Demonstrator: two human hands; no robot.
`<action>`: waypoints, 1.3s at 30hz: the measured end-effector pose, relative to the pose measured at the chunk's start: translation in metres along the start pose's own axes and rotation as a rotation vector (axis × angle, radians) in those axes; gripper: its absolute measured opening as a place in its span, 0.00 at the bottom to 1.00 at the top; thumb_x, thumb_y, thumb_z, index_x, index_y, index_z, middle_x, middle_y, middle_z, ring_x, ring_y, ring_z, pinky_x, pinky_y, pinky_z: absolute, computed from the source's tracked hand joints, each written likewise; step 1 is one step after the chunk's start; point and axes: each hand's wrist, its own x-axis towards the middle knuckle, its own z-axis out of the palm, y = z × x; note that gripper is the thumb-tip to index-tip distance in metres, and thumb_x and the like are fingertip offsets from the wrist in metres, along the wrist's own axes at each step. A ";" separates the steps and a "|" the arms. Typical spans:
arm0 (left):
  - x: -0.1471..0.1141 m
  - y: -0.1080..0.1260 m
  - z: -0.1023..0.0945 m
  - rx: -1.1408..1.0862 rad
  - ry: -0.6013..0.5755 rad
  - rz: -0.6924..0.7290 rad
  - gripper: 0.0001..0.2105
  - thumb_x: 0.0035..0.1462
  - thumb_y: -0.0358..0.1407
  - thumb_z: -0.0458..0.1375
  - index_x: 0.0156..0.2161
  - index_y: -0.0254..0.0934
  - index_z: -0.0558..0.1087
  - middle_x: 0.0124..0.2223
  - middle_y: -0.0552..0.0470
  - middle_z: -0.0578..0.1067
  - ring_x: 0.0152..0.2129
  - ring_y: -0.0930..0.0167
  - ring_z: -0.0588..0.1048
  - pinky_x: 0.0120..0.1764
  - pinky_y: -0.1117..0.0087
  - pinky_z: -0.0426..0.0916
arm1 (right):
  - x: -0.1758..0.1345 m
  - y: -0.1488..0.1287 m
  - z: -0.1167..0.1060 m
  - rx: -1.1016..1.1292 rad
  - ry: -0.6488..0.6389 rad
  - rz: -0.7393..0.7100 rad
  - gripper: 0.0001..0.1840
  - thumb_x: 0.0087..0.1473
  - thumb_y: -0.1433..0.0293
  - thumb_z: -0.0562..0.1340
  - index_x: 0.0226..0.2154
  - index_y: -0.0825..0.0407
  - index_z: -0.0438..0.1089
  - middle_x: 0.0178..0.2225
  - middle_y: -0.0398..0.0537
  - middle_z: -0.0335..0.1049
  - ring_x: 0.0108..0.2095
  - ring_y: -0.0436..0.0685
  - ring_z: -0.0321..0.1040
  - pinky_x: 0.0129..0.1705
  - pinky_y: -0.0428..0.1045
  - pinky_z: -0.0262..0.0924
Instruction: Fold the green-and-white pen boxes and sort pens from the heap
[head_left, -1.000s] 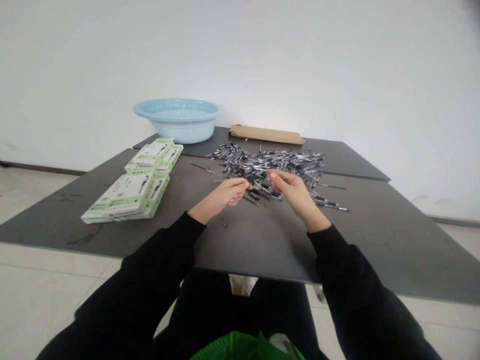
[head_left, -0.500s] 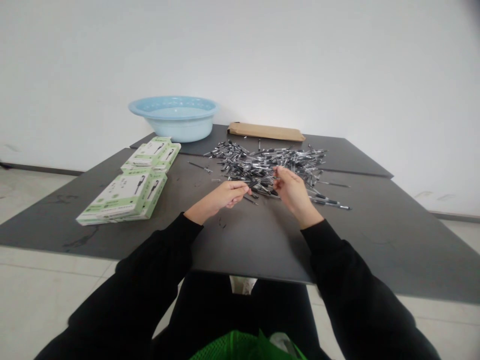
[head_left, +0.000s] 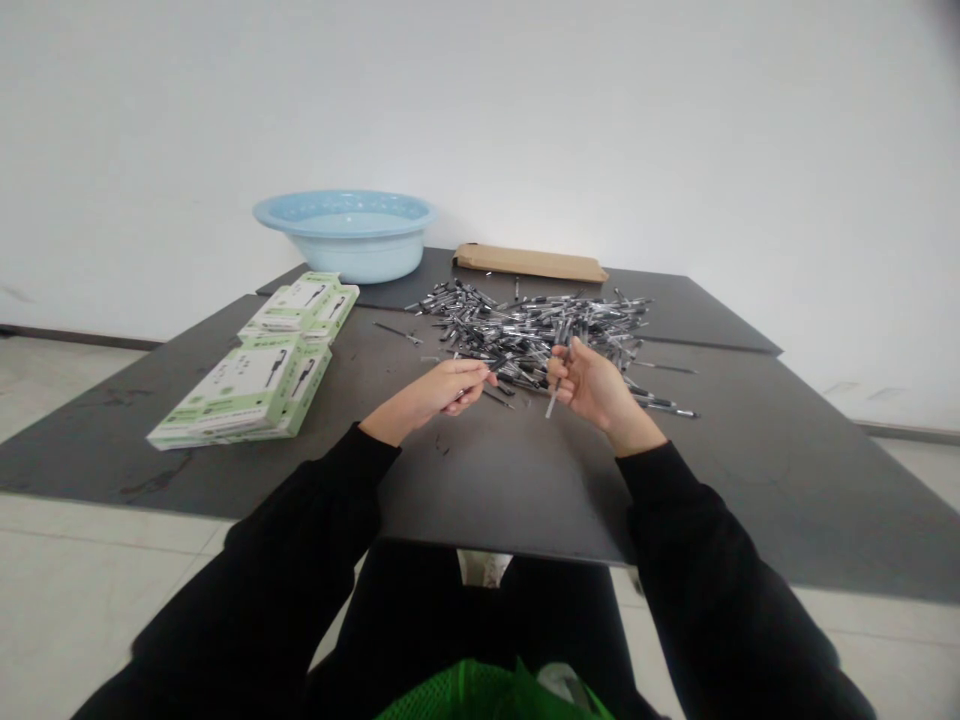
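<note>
Right hand [head_left: 592,388] pinching tilted pen [head_left: 553,402], left hand [head_left: 439,390] fingers pressed together, contents unclear, pen heap [head_left: 517,322] just beyond both, on table [head_left: 502,485].

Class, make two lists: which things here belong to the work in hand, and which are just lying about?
Seemingly part of the work:
slim pen piece, held in the right hand
heap of pen pieces, near the left hand, whose hold is unclear

Seemingly just lying about:
blue basin
brown packet
green-and-white boxes, though their pen pictures may link them
</note>
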 end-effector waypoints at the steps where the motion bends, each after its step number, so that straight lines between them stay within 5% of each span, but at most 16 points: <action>1: 0.000 0.001 0.000 0.031 -0.015 0.005 0.11 0.62 0.41 0.53 0.34 0.34 0.70 0.20 0.59 0.61 0.14 0.78 0.57 0.18 0.76 0.50 | -0.003 0.001 0.003 -0.088 -0.068 0.049 0.08 0.60 0.63 0.62 0.35 0.51 0.64 0.20 0.36 0.58 0.16 0.46 0.50 0.17 0.42 0.49; 5: -0.001 0.003 -0.002 0.159 -0.049 0.001 0.14 0.56 0.45 0.58 0.31 0.34 0.74 0.23 0.55 0.68 0.20 0.75 0.64 0.23 0.75 0.56 | -0.016 -0.004 -0.001 -0.464 -0.237 0.073 0.16 0.50 0.71 0.67 0.43 0.53 0.68 0.28 0.40 0.68 0.21 0.48 0.62 0.25 0.46 0.62; 10: -0.001 0.003 -0.005 0.319 -0.055 0.044 0.17 0.55 0.46 0.60 0.37 0.33 0.81 0.26 0.53 0.73 0.23 0.74 0.65 0.27 0.73 0.56 | -0.021 -0.012 -0.012 -0.923 -0.300 0.127 0.12 0.49 0.67 0.66 0.37 0.56 0.73 0.25 0.43 0.72 0.19 0.47 0.61 0.20 0.45 0.57; 15: 0.001 0.001 -0.007 0.384 -0.006 0.041 0.18 0.56 0.46 0.58 0.37 0.32 0.81 0.22 0.56 0.69 0.20 0.75 0.61 0.26 0.72 0.53 | -0.021 -0.012 -0.013 -1.198 -0.253 0.244 0.07 0.48 0.68 0.64 0.30 0.54 0.75 0.21 0.45 0.73 0.16 0.50 0.63 0.19 0.46 0.57; 20: 0.002 0.001 -0.007 0.403 0.070 0.060 0.16 0.56 0.45 0.57 0.37 0.33 0.81 0.25 0.54 0.72 0.22 0.73 0.64 0.28 0.72 0.56 | -0.024 -0.010 -0.016 -1.455 -0.146 0.107 0.08 0.50 0.69 0.62 0.23 0.54 0.74 0.14 0.41 0.65 0.18 0.52 0.65 0.26 0.47 0.58; 29: -0.002 0.008 -0.001 0.367 0.103 0.011 0.15 0.55 0.44 0.56 0.34 0.34 0.78 0.24 0.56 0.69 0.22 0.74 0.62 0.27 0.72 0.54 | -0.019 0.002 -0.030 -1.667 -0.001 0.049 0.06 0.48 0.73 0.64 0.32 0.56 0.76 0.30 0.48 0.77 0.31 0.56 0.73 0.33 0.47 0.59; 39: -0.003 0.007 -0.002 0.369 0.071 0.012 0.16 0.56 0.46 0.56 0.35 0.34 0.79 0.20 0.58 0.64 0.19 0.74 0.59 0.26 0.72 0.53 | -0.013 0.007 -0.039 -1.607 0.004 0.040 0.10 0.48 0.72 0.66 0.36 0.55 0.75 0.30 0.46 0.76 0.29 0.54 0.71 0.32 0.46 0.59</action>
